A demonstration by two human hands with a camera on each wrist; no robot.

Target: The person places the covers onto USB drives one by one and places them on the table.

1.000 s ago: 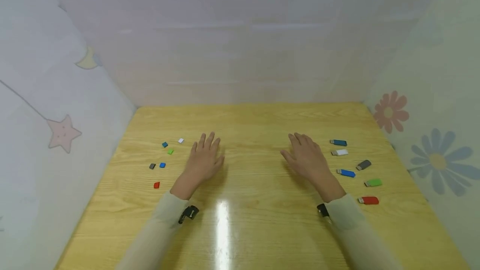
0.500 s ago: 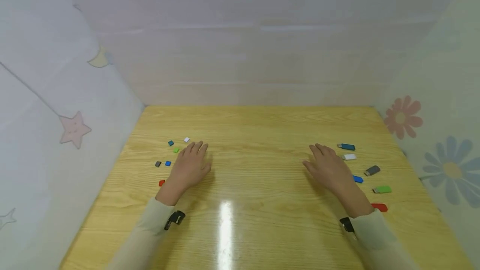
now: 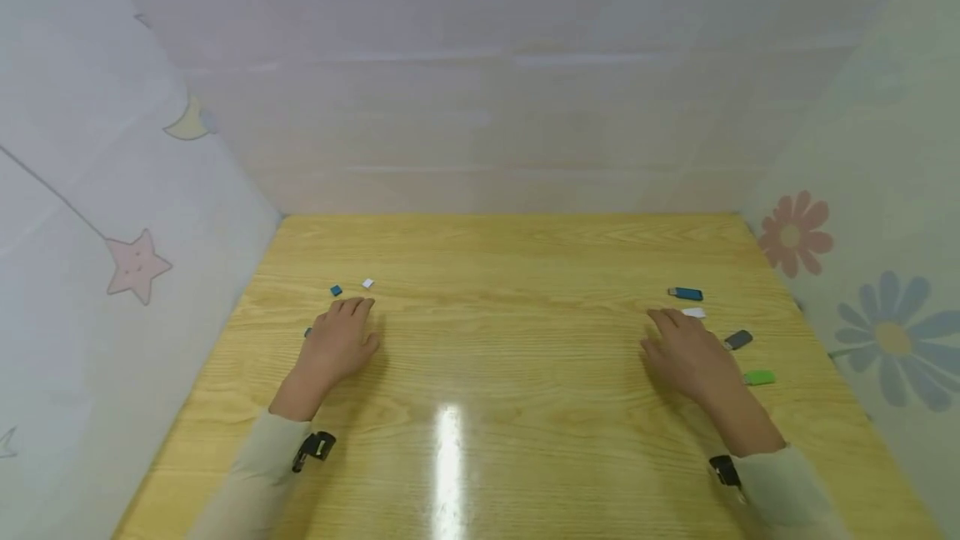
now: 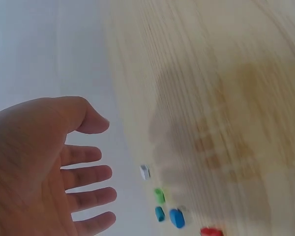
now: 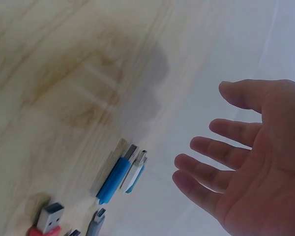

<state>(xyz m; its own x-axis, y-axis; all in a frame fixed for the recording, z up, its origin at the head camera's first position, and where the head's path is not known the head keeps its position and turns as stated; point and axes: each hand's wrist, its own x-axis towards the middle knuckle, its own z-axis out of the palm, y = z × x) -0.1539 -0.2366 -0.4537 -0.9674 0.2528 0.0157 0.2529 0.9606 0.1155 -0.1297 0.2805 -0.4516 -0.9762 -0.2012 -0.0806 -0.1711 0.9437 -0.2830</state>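
Observation:
My left hand (image 3: pixel 333 348) hovers above the small USB caps at the table's left, fingers relaxed, holding nothing. A teal cap (image 3: pixel 336 291) and a white cap (image 3: pixel 367 283) lie beyond its fingertips. The left wrist view also shows a green cap (image 4: pixel 159 195), a blue cap (image 4: pixel 177 218) and a red cap (image 4: pixel 211 231). My right hand (image 3: pixel 693 361) hovers over the USB sticks at the right, loosely bent and holding nothing. Around it lie teal (image 3: pixel 686 294), white, grey (image 3: pixel 738 340) and green USB sticks (image 3: pixel 760 377). Blue (image 5: pixel 114 179) and red USB sticks (image 5: pixel 44 223) appear in the right wrist view.
A wooden table (image 3: pixel 480 273) carries everything. Pale sheets enclose it: a back wall (image 3: pixel 480 132), a left wall (image 3: pixel 60 273) with a star and moon, and a right wall (image 3: pixel 885 232) with flowers. Each wrist bears a black strap device (image 3: pixel 315 446).
Both hands have moved apart, the left one leftward over the caps, the right one rightward over the USB sticks. They now hide several of these small things from the head view.

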